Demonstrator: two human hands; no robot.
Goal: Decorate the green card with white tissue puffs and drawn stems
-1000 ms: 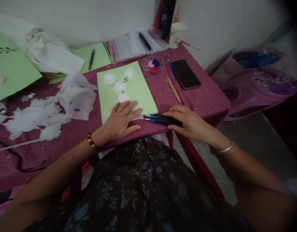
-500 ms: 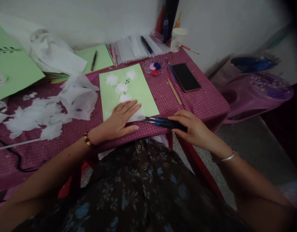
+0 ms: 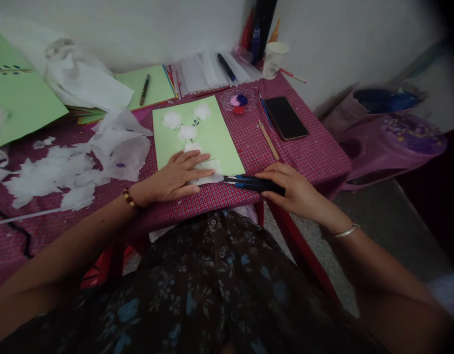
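My left hand (image 3: pixel 180 174) lies flat with its fingers stretched out over the lower part of a light green sheet (image 3: pixel 223 128). White fluffy paper flowers (image 3: pixel 188 132) and small painted leaves decorate that sheet; the fingertips cover part of the lowest flower. Beneath the fingers, at the sheet's near edge, is a small piece of thin white paper (image 3: pixel 214 179). My right hand (image 3: pixel 291 191) is closed around a long, narrow black and blue tool (image 3: pixel 254 184), whose exact kind I cannot make out. Its slim dark tip points left and meets the edge of the white paper.
Cut white tissue pieces (image 3: pixel 57 172) and crumpled tissue (image 3: pixel 119 140) lie at left. A phone (image 3: pixel 286 118), a wooden stick (image 3: pixel 268 140), a paint palette (image 3: pixel 238 102) and a paper cup (image 3: pixel 274 59) are at right. A pink stool (image 3: pixel 392 147) stands beyond the table's right edge.
My left hand has shifted slightly left, uncovering more of the white paper. The tool in my right hand has tilted a little and stays at the paper's edge.
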